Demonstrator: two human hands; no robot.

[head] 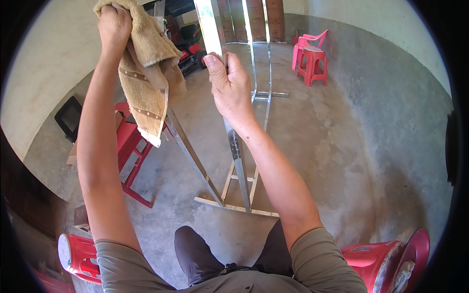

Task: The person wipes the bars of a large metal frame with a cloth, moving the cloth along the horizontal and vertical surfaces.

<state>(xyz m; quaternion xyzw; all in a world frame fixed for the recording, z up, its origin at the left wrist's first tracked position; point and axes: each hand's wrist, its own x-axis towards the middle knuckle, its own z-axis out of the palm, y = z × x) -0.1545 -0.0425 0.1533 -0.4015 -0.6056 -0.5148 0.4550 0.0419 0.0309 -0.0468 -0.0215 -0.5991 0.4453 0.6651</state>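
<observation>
A tall metal rack (240, 172) made of square tubes stands on the floor in front of me. My right hand (231, 82) is closed around one of its near upright tubes, with the thumb lying along the tube. Raised at the upper left, my left hand (116, 23) grips a tan towel (146, 91) with brown bands. The towel hangs down over the top of the rack's left upright (190, 157); whether it touches the metal there I cannot tell. Two thin far uprights (270, 66) rise beyond my right hand.
A red table (128, 146) stands left of the rack. A pink chair (311, 40) and a red stool (313, 66) are by the right wall. Red stools flank me at the lower left (82, 256) and lower right (373, 262). A red machine with wheels (188, 53) stands behind the towel.
</observation>
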